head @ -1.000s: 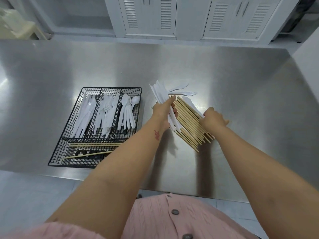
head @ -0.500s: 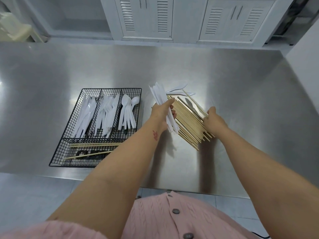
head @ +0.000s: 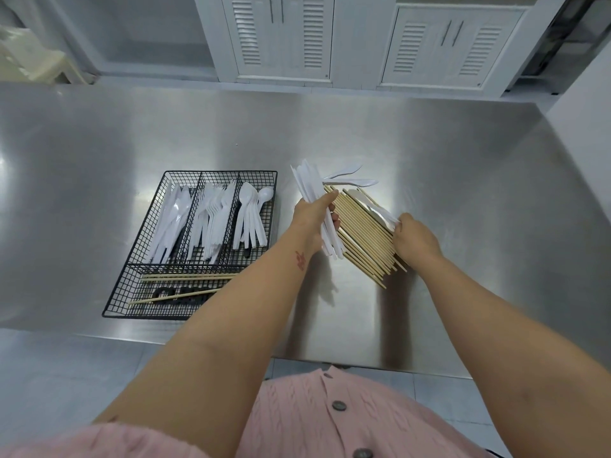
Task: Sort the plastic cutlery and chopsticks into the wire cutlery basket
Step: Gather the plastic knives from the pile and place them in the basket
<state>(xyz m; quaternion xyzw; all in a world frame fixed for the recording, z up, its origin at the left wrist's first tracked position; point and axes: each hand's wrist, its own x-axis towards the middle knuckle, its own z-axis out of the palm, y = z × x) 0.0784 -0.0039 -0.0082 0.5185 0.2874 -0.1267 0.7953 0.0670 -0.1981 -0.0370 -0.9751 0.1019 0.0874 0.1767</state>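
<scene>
On a steel counter [head: 429, 153], the left hand [head: 312, 216] grips a bundle of white plastic knives [head: 314, 196]; the right hand [head: 415, 239] pinches one white piece from the chopstick pile [head: 363, 239], right of the wire basket [head: 139, 259]

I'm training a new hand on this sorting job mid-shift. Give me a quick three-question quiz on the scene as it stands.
1. True or false: the front compartment of the basket already holds some chopsticks.
2. What does the left hand hold? A) a bundle of white cutlery B) one chopstick C) nothing
3. Fill in: the right hand pinches a white piece lying on the chopstick pile, which rests on the ____.

Key: 1 true; 2 A; 3 table.
</scene>
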